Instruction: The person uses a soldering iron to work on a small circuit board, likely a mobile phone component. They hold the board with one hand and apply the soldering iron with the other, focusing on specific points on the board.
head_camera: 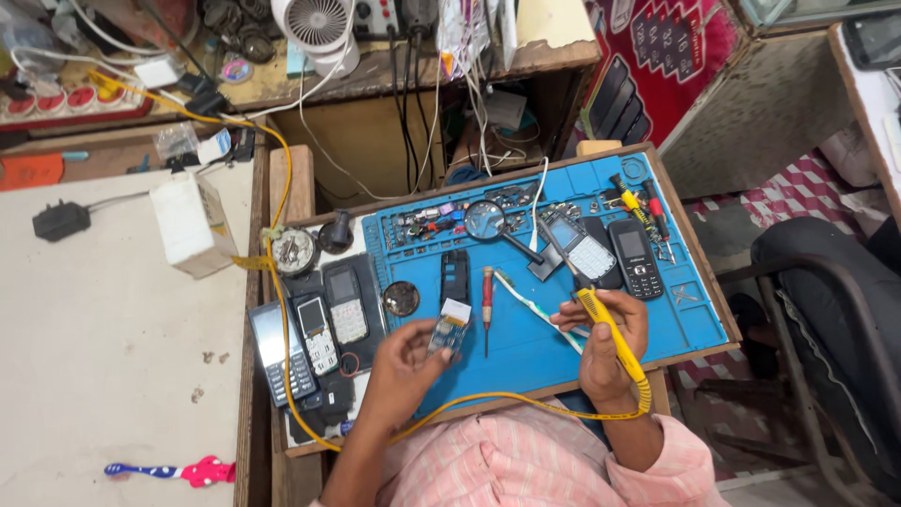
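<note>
Right hand [608, 340]: grip closed on yellow soldering iron [610, 330], tip raised toward 2 phones [610, 252]. Left hand [405, 361]: small circuit board [449, 330] pinched over blue mat [526, 338] on the counter. Risks judged: yellow cord [282, 188], trailed across 3 handsets [314, 338], could be snagged; unsupported board could be slipped or scorched.
</note>
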